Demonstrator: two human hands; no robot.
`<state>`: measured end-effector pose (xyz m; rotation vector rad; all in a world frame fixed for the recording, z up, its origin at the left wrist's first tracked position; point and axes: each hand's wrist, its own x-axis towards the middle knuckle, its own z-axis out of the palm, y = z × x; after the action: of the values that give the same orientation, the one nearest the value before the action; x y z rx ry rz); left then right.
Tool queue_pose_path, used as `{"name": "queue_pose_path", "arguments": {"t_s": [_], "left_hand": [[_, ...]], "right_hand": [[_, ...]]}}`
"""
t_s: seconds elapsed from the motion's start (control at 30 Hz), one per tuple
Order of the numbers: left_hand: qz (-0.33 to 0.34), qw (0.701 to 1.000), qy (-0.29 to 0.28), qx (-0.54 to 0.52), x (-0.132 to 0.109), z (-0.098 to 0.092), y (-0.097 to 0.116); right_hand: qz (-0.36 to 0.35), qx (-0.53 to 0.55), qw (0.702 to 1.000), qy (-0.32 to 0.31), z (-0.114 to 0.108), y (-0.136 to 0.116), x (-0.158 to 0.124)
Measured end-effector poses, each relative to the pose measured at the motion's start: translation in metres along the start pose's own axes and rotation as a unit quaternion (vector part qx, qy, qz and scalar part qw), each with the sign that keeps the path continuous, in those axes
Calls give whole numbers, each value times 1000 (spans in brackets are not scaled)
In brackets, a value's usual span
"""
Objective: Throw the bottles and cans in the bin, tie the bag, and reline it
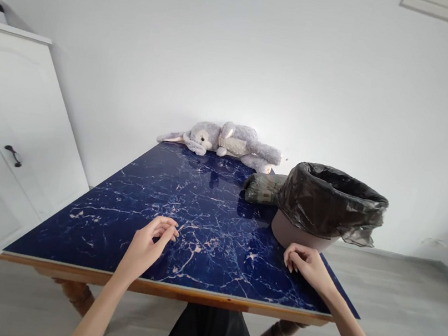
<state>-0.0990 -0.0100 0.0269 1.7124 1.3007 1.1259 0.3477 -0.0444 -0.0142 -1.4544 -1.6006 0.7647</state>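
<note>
My left hand hovers over or rests on the blue marbled tabletop, left of centre. Its fingers are loosely bent, with a gap to the thumb and nothing between them. On the right, my right hand is at the table's edge, just in front of a pinkish-brown trash bin. Those fingers curl loosely downward and hold nothing visible. A black plastic bag lines the bin and folds over its rim. Beside the bin, to its left, lies a dark roll of garbage bags.
A grey plush bunny lies on its side along the table's far edge, against the white wall. To the left stands a white cabinet with a dark handle. Grey floor extends to the right.
</note>
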Motion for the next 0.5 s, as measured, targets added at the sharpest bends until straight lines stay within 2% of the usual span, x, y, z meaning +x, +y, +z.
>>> {"name": "queue_pose_path", "arguments": {"t_s": [0.27,0.5], "left_hand": [[16,1000,14,-9,3,0,-4],[28,999,19,-4,2,0,-1]], "right_hand": [[-19,-16,999,-30,13,-11,30],[-60,-67,996,-13,43,-19,59]]}}
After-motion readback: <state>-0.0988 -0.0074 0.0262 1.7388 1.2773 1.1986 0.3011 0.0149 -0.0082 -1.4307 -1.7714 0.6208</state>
